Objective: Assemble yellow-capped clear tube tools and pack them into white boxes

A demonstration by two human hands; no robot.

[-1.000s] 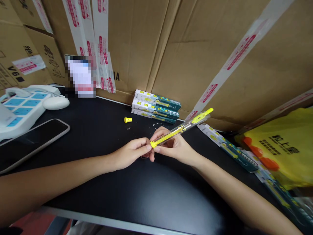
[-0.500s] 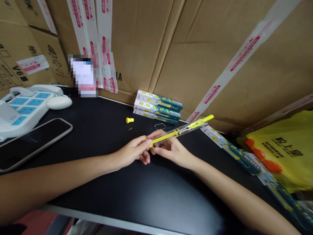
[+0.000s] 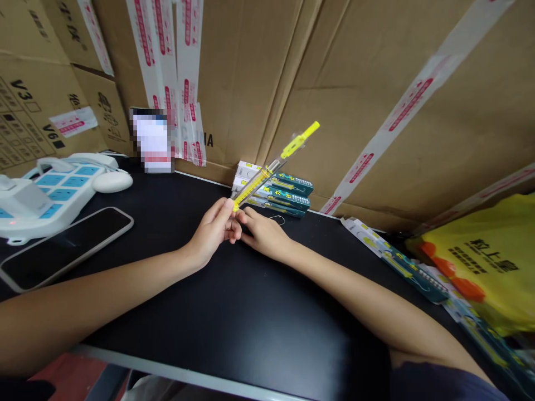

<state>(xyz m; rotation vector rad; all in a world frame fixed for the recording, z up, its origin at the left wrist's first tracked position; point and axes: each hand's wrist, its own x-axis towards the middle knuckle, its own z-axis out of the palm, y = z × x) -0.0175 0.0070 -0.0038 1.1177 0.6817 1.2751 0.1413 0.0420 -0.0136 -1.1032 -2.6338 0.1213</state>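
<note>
My left hand (image 3: 215,227) pinches the lower end of a clear tube with a yellow scale inside (image 3: 256,185). The tube tilts up to the right, and a yellow rod (image 3: 297,142) sticks out of its top. Just right of the tube's lower end, my right hand (image 3: 264,233) reaches low over the black table, its fingers bent and partly hidden, so what they hold cannot be made out. A thin metal hook (image 3: 278,219) lies behind my right hand. Stacked printed boxes (image 3: 288,196) stand behind the tube.
On the left are a white power strip (image 3: 69,186), a white mouse-like object (image 3: 112,182) and a phone (image 3: 67,248). More boxes (image 3: 395,259) and a yellow bag (image 3: 489,262) lie at the right. Cardboard (image 3: 246,72) walls the back.
My left hand has moved up and left, and the tube now points more steeply upward. My right hand has let go of the tube and shifted left, where the yellow cap and small spring were visible.
</note>
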